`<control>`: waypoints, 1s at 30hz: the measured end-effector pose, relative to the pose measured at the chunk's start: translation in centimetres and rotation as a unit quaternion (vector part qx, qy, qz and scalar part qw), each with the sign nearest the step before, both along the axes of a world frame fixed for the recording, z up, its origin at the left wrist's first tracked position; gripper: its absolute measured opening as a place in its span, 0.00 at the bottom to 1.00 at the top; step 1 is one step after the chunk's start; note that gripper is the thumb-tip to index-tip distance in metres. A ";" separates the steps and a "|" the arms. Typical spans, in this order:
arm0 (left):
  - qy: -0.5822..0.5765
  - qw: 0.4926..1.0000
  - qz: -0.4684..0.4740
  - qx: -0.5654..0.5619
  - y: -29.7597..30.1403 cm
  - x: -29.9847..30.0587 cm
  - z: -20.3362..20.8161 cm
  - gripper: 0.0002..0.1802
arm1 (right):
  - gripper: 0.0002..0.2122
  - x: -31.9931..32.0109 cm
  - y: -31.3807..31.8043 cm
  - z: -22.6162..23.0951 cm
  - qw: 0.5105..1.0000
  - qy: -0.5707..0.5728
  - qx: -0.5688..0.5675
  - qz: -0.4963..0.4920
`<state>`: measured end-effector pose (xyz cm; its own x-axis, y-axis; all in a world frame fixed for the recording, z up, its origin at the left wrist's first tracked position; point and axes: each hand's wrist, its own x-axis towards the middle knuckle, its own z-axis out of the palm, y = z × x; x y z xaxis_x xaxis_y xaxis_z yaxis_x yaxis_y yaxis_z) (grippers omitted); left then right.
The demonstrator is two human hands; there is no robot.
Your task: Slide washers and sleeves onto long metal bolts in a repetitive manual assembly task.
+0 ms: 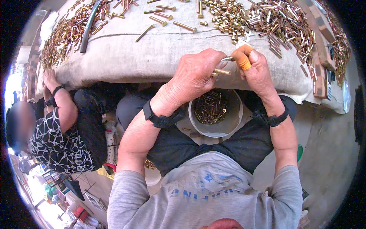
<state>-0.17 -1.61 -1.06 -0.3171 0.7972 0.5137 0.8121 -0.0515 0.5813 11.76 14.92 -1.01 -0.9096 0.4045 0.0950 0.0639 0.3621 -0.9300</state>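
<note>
Head view shows a slim, golden rod [223, 71].

This looks like a workshop: a cloth-covered desk [122, 57] carries bolts [185, 26] and loose heaps of short metal sleeves [227, 19], a bucket [237, 124] of metal pieces [209, 110] stands below, and a co-worker [61, 145] sits at the same desk.

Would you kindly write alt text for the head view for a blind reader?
A person's left hand holds metal pieces, one reaching the right hand with orange finger covers, above a bucket of small parts. Bolts and sleeves lie on the cloth-covered table; another person is at left.
</note>
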 end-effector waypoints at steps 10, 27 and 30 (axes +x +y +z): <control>-0.188 0.982 0.016 -0.008 0.3 0.4 0.2 0.05 | 0.07 0.1 0.2 0.2 0.980 0.060 -0.178 0.066; -0.348 0.937 -0.029 -0.033 -0.2 -0.6 -0.2 0.11 | 0.08 0.1 -0.1 0.1 0.982 0.082 -0.161 0.052; -0.307 0.951 -0.023 -0.023 -0.1 -0.5 -0.3 0.11 | 0.07 0.0 0.0 0.1 0.985 0.059 -0.156 0.050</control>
<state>-0.67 -1.68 -1.35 -0.5099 0.8348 0.2078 0.3169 -0.0423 0.9475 11.78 14.95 -0.94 -0.9362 0.3404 0.0879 -0.0731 0.0559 -0.9958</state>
